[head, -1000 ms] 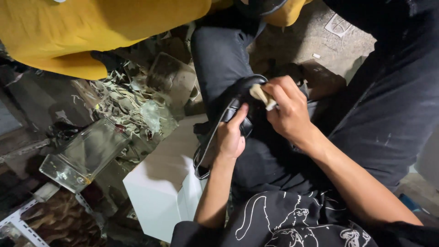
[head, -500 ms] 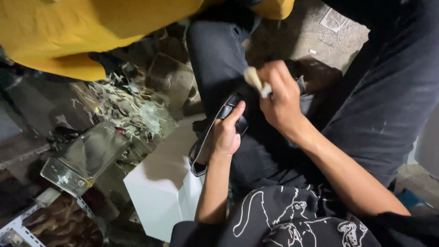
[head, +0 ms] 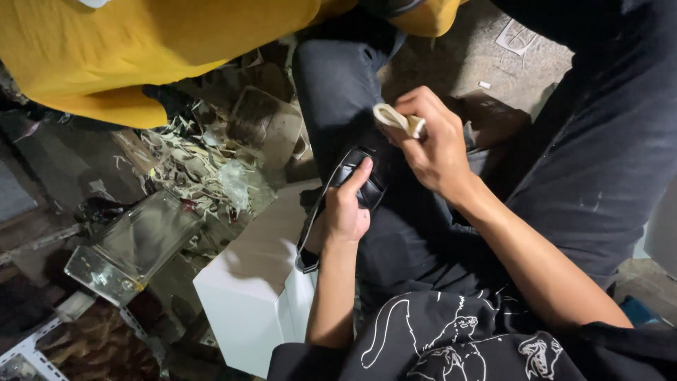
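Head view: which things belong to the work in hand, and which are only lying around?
In use:
left hand holding black shoe
right hand holding pale cloth

Lying about:
white box
clear container
scrap pile

White box (head: 257,282) at 7 o'clock of frame centre: rectangular carton, plain white top and sides, no label visible, standing just left of the person's knee. Clear plastic package (head: 130,247) at 8–9 o'clock, well left of the box: transparent, boxy, lying tilted, some yellowish specks at its lower end. Flattened brown cardboard piece (head: 271,127) at 11 o'clock, dusty, lying among shredded paper scraps. Small pale paper label (head: 520,35) at 1 o'clock on the concrete floor, flat, roughly rectangular, print too small to make out. No screens or signs seen.
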